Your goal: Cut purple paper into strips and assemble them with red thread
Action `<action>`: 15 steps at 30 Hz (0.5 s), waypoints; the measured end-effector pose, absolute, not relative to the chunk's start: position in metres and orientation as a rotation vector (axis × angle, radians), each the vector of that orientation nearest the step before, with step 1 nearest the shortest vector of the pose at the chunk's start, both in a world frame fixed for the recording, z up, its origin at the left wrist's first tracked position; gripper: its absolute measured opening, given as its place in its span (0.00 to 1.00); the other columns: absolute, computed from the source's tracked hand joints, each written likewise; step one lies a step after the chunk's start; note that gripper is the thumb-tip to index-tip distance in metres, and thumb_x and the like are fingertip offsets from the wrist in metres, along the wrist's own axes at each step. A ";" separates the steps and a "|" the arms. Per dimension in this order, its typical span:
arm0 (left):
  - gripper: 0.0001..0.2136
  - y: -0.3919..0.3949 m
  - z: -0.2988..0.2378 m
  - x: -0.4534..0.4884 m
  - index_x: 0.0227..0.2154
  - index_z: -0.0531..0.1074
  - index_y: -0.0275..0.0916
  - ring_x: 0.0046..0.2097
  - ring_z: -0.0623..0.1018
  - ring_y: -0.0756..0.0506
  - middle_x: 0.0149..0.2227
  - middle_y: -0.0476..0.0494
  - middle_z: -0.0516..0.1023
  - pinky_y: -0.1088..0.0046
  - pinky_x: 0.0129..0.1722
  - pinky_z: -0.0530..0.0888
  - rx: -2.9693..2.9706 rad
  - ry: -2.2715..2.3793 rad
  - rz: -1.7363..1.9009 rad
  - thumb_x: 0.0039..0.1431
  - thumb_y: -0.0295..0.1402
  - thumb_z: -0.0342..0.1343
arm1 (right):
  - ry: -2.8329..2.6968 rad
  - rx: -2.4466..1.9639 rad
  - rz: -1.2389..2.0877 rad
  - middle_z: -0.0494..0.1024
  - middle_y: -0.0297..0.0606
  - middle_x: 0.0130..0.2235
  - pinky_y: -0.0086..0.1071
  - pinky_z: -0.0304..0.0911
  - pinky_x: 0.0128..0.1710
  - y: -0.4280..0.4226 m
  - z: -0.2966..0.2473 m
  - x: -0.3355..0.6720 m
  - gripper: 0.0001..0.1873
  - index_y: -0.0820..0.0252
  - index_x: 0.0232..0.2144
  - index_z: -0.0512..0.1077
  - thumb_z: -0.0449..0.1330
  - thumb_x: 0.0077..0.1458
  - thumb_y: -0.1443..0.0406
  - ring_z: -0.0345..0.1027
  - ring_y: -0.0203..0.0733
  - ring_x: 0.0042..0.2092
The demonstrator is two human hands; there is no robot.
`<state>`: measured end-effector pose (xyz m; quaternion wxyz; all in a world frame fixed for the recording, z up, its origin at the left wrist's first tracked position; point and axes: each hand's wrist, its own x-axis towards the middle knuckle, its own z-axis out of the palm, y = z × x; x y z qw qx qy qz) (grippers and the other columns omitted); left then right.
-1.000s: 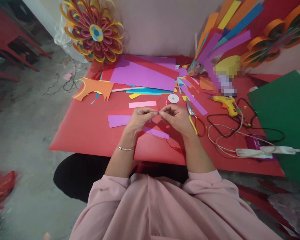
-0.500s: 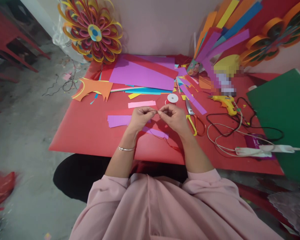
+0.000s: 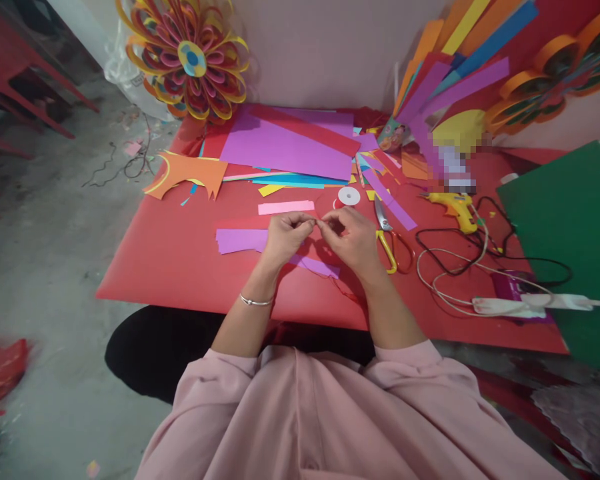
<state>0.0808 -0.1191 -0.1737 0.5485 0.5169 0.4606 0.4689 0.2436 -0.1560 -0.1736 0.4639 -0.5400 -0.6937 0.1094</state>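
My left hand (image 3: 286, 237) and my right hand (image 3: 351, 239) meet fingertip to fingertip over the red sheet (image 3: 180, 253), both pinched on something small between them. A thin red thread (image 3: 330, 280) trails from the hands down toward me. Under the hands lie a purple paper strip (image 3: 237, 240) and a second purple strip (image 3: 320, 267). A pink strip (image 3: 285, 207) and a white spool (image 3: 349, 196) lie just beyond my fingers.
Scissors with red and yellow handles (image 3: 390, 240) lie right of my right hand. A yellow glue gun (image 3: 455, 207), tangled cords (image 3: 460, 267) and a power strip (image 3: 525, 305) are further right, beside a green board (image 3: 570, 220). Coloured papers (image 3: 290, 143) and paper flowers (image 3: 193, 60) sit at the back.
Both hands stay pinched together at the same spot; the fingers have shifted slightly. The view has moved a little.
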 end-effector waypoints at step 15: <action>0.03 -0.122 -0.174 0.082 0.22 0.81 0.38 0.25 0.65 0.54 0.21 0.51 0.73 0.75 0.26 0.61 1.186 1.016 1.067 0.48 0.28 0.63 | -1.783 -1.230 0.306 0.74 0.34 0.31 0.36 0.66 0.34 -0.156 -0.174 0.248 0.10 0.52 0.43 0.81 0.60 0.63 0.66 0.67 0.39 0.31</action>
